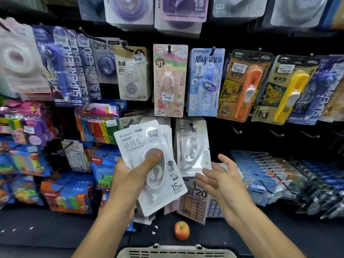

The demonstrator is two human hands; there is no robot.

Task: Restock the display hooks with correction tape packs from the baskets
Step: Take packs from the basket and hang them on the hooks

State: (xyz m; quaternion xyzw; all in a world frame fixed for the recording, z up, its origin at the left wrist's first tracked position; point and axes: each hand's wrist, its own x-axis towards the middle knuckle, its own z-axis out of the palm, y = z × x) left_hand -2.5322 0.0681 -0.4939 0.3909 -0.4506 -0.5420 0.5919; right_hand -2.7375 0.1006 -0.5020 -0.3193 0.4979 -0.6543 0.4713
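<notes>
My left hand (130, 175) grips a stack of white BoBo correction tape packs (137, 146), thumb pressed on the clear blister of the front pack. My right hand (221, 177) is open, palm up, just right of the stack and below a matching white pack (192, 146) that hangs on a hook (191, 125). Three bare hooks (237, 130) stick out of the dark panel to the right. The rim of a grey basket (175, 251) shows at the bottom edge.
Rows of other correction tape packs hang above: a pink My Melody pack (170, 81), a blue pack (204, 82), orange and yellow ones. Coloured stationery packs crowd the left. Blue packs (264, 172) fill the lower right hooks. An apple-shaped item (181, 230) lies on the dark shelf.
</notes>
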